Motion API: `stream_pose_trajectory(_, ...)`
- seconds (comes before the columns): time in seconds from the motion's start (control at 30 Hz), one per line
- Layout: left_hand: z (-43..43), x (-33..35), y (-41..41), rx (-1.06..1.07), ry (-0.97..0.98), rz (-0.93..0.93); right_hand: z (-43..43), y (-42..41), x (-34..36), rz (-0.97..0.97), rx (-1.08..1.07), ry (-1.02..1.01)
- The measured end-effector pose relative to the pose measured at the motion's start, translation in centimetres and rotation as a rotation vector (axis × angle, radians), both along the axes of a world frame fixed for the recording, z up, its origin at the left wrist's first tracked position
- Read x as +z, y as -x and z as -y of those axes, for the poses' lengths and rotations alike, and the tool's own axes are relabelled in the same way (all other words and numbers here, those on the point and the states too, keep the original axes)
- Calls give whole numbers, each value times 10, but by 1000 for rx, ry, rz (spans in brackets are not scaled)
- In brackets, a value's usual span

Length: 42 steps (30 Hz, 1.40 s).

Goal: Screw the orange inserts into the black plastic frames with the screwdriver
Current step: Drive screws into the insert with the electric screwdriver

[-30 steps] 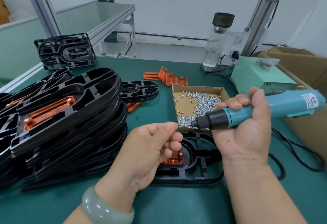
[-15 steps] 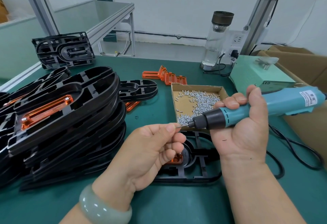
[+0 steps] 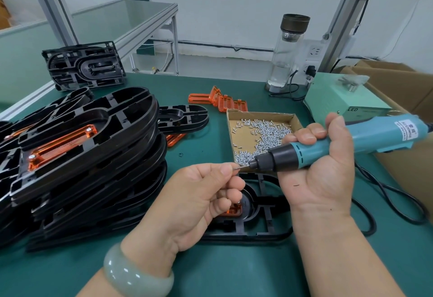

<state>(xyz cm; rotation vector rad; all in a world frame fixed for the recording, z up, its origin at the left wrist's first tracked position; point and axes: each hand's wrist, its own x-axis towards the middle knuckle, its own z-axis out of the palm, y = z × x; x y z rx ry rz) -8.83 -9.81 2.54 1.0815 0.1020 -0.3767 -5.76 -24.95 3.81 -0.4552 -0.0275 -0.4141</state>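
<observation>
Screwdriver [image 3: 377, 132] gripped in R hand [image 3: 321, 175]; L hand [image 3: 196, 196] pinches its bit tip; orange insert [image 3: 233, 211] mostly hidden

A factory assembly bench: a green-matted worktable [image 3: 210, 273] framed in aluminium profile posts [image 3: 343, 22]. Left of the cardboard tray of screws [image 3: 260, 114] rises a stack of identical black plastic frames [image 3: 93, 156]; behind the tray lie loose orange inserts [image 3: 220, 101]; to its right sits a power-supply box [image 3: 339, 102].

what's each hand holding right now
Left hand: pinches what looks like a small silver screw at the bit tip.
Right hand: grips the teal and black electric screwdriver.
</observation>
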Motion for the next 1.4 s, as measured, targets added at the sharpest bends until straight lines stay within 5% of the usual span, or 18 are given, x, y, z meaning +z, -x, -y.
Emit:
stream_pose_trajectory(0.4,0,-2,-1,50,-141,101,-3,1,-1,-29,-23,-4)
stream_pose_trajectory(0.83,0,-7,0,196,-699,496,-1,0,-2,-3,-5,33)
stream_pose_trajectory(1.4,-1,-8,0,182,-545,499,3,0,-2,-8,-5,-19)
